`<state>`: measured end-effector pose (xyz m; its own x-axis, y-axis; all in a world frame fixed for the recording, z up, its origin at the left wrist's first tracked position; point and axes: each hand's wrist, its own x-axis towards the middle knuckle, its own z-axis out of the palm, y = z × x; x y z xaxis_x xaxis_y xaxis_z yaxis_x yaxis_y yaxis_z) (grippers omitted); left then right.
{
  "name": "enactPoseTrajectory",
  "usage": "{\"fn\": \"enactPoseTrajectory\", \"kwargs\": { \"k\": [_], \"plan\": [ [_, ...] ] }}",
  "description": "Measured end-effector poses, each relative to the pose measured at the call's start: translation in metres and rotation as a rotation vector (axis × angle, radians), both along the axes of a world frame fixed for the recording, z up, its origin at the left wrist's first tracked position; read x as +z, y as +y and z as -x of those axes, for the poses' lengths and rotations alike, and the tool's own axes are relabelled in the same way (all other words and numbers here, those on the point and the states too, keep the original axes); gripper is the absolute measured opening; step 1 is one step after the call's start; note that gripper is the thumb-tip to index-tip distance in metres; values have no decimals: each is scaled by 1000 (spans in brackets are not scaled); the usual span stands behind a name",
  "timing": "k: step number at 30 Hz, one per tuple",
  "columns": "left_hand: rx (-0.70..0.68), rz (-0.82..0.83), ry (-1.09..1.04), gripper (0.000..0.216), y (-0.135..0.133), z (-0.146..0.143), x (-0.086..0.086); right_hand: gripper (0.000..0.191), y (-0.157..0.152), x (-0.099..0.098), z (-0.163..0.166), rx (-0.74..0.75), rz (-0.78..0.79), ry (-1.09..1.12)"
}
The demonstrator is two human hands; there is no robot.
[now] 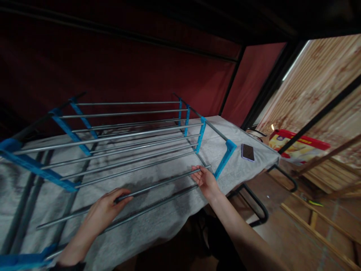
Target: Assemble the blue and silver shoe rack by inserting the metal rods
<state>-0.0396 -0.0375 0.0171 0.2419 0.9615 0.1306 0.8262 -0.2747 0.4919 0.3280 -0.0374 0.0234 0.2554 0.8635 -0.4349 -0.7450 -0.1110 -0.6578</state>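
Observation:
A loose-looking grey metal rod [163, 184] lies across both my hands, above the grey cloth and the near side of a rack. My left hand [105, 209] pinches it between thumb and fingers partway along, and its left end juts out past that hand. My right hand [207, 182] grips near the right end, fingers curled under it with the palm partly turned up. Around them stands the drying rack [135, 136], with grey tubes and blue plastic brackets. One blue bracket [225, 159] is just right of my right hand. Another blue bracket [25, 260] shows at the lower left.
A grey cloth [225, 130] covers the surface under the rack. On it, to the right, lies a phone [247, 152]. Black bent metal legs [255, 207] stick out below. Beyond are a red-and-yellow box [299, 146] and a wooden frame [313, 218] on the floor.

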Motion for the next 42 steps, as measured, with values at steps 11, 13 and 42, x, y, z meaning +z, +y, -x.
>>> {"fn": "enactPoseTrajectory", "kwargs": {
  "k": [11,13,42],
  "plan": [
    [-7,19,-19,44,-2,-1,-8,6,-18,-2,-9,17,-24,-19],
    [-7,22,-17,44,-2,-2,-9,7,-20,-4,-11,16,-8,-16],
    [-29,86,-36,42,-11,-12,-4,8,-22,-8,-21,-2,-33,-26]
  ]
}}
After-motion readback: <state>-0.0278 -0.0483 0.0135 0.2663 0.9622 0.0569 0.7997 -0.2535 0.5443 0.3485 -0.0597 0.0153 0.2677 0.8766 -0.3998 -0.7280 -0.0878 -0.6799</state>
